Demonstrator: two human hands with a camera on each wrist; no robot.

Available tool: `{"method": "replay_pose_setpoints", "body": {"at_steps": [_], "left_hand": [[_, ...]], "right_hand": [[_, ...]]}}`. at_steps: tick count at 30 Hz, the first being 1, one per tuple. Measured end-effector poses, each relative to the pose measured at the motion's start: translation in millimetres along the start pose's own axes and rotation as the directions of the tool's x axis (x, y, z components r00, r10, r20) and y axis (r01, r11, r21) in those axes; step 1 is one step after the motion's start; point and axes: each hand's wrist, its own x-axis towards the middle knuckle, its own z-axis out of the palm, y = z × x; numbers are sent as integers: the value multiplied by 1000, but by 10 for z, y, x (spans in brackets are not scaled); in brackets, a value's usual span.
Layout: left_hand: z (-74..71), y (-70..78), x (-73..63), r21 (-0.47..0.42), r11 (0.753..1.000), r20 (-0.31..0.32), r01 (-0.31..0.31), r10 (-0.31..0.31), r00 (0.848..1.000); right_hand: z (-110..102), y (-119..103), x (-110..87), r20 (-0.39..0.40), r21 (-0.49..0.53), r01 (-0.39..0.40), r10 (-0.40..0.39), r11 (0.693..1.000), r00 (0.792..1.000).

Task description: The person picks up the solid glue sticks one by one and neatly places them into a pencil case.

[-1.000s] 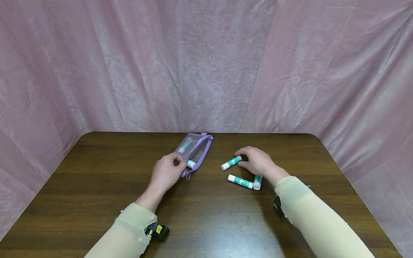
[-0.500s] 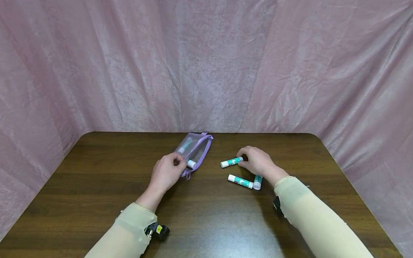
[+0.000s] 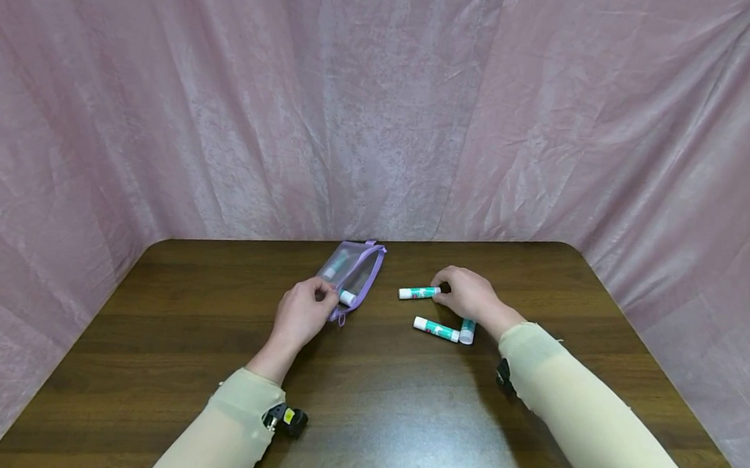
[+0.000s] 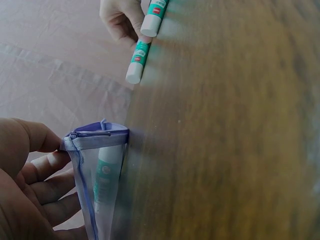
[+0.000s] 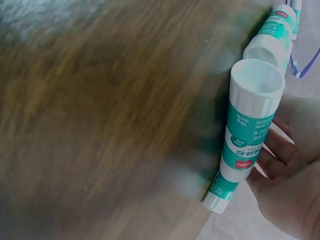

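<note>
My left hand [image 3: 304,309] pinches the near edge of a purple mesh zip pouch [image 3: 364,273] lying with its mouth open. Inside it are two white-and-teal glue sticks; one glue stick [image 4: 104,177] shows through the mesh in the left wrist view. At right, my right hand [image 3: 467,291] holds one end of another glue stick [image 3: 418,293] between thumb and fingers, its white end facing the pouch. Closer to me lie a second loose glue stick [image 3: 436,329] and a third glue stick [image 3: 467,332], partly under the wrist, nearly touching end to side.
A smaller glue stick [image 5: 220,192] shows behind the nearest one in the right wrist view. Everything lies on a brown wooden table [image 3: 210,309]. Pink curtain cloth [image 3: 384,117] hangs right behind the table's far edge.
The glue stick in my right hand has turned from a slant to nearly sideways, its free end shifting away from me and slightly left. My left hand and the pouch have stayed put.
</note>
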Motion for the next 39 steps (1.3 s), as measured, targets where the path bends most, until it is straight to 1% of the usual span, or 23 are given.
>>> {"method": "replay_pose_setpoints", "body": {"at_steps": [8,12,22,30,35,39], "left_hand": [[1,6,12,1,1000,4,-1,1,1000],[-2,10,14,1,1000,5,0,0,1000],[-2,7,30,1,1000,6,-1,1,1000],[6,-3,28,1,1000,6,-1,1,1000],[8,0,23,1,1000,4,3,-3,1000],[12,-3,22,-4,1000,5,5,-5,1000]], "right_hand": [[2,7,-21,-26,7,0,0,1000,1000],[1,-38,-19,-38,8,-2,2,1000,999],[-25,-317,16,-53,15,-13,14,1000,998],[-5,-495,80,-63,19,21,-19,1000,998],[23,-626,135,-59,25,30,-28,999,998],[43,-744,169,-40,30,28,-27,999,999]]}}
